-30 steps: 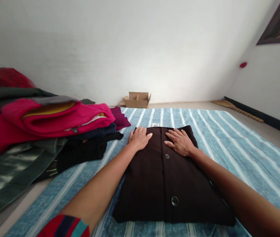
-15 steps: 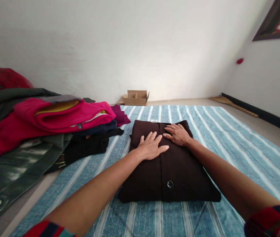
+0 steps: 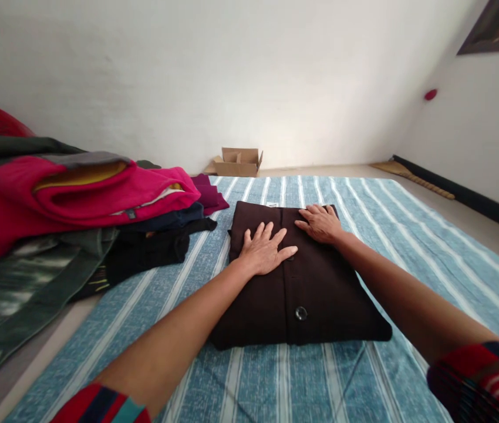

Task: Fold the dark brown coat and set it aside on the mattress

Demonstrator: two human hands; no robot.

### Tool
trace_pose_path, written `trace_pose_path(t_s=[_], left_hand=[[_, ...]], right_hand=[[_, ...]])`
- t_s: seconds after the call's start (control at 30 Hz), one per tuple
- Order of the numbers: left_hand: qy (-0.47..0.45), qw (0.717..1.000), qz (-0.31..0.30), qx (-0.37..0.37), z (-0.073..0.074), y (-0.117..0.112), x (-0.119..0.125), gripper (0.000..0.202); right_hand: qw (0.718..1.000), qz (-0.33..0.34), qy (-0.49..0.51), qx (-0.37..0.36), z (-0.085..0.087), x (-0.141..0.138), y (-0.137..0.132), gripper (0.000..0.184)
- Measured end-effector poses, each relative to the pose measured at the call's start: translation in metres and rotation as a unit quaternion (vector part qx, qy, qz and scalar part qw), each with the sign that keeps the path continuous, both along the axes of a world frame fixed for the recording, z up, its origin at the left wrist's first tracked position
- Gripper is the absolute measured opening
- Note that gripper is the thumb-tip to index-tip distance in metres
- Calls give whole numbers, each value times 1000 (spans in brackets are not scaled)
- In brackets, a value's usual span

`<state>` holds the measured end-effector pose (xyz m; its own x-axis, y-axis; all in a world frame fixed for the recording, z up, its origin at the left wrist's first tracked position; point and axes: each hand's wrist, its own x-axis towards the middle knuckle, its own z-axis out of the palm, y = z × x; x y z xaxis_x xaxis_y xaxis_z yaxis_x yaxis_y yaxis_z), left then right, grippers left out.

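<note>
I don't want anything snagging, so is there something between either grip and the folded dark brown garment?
Nothing visible is in the way: the left grip and right grip both rest directly on the folded dark brown garment. The pile of clothes sits off to the left, not between them.

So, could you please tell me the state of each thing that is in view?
Brown jacket: folded, lying on the sheet
Left hand: open, fingers spread, resting on the jacket
Right hand: open, resting near the jacket's far edge
Striped sheet: spread out
Pink garment: folded over, on a pile
Other clothes: heaped
Cardboard box: open
</note>
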<state>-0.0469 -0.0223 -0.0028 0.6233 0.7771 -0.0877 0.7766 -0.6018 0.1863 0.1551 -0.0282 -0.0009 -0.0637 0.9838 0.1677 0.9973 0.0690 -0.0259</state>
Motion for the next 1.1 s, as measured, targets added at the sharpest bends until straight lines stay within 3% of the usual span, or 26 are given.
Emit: trace_pose_path(t_s=[0.1,0.17,0.27,0.37,0.47,0.57,0.7,0.77,0.83,0.93,1.0,1.1], left_hand=[[2,1000,-5,1,0,3,2,80],[7,1000,-5,2,-1,4,3,79],[23,1000,-3,0,-1,4,5,75],[31,999,0,-18,3,1,6,72],[18,999,1,-36,11,-2,6,71],[-17,999,-4,-34,25,-4,1,67],[-122,992,4,38,48,-18,-33,53],[-196,978,52,48,55,-38,-63,40],[-258,959,113,-17,56,-66,-96,30],[-346,897,198,-191,47,-112,-134,28],[-380,853,242,-266,38,-138,-146,31],[-429,810,275,-291,27,-160,-145,39]], right_hand=[[999,45,11,17,11,-15,-26,56],[997,72,33,-11,10,-23,-42,62],[993,65,59,-82,1,-27,-55,69],[991,58,60,-103,2,-28,-58,67],[991,61,97,-69,16,-30,-72,56],[979,50,199,13,27,-30,-108,46],[935,-72,330,106,20,-18,-177,40],[901,-155,391,101,10,-11,-209,41],[868,-196,452,71,0,-7,-233,39],[812,-209,544,24,-9,-9,-251,39],[768,-207,606,-19,-9,-14,-254,40],[709,-204,670,-87,-8,-19,-251,38]])
